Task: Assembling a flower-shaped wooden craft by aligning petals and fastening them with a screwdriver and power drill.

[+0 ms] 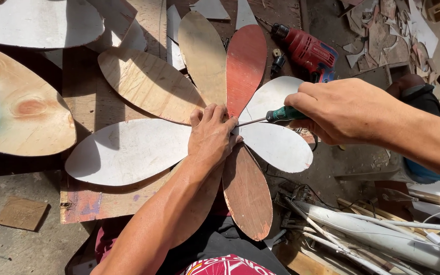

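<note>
Left hand (212, 133) lies flat, fingers spread, pressing the hub of the petals (128, 151), a fan of plywood leaf shapes on a board (85, 201). Right hand (343, 109) is fisted tight round a green-handled screwdriver (270, 117), its tip at the hub just beside the left fingers. Red drill (305, 51) sits behind.

Petal-shaped plywood pieces (143, 81) lie fanned on a wooden board (85, 102).

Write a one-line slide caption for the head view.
Left hand presses plywood petal-shaped boards while right hand holds a green-handled screwdriver at their centre.
</note>
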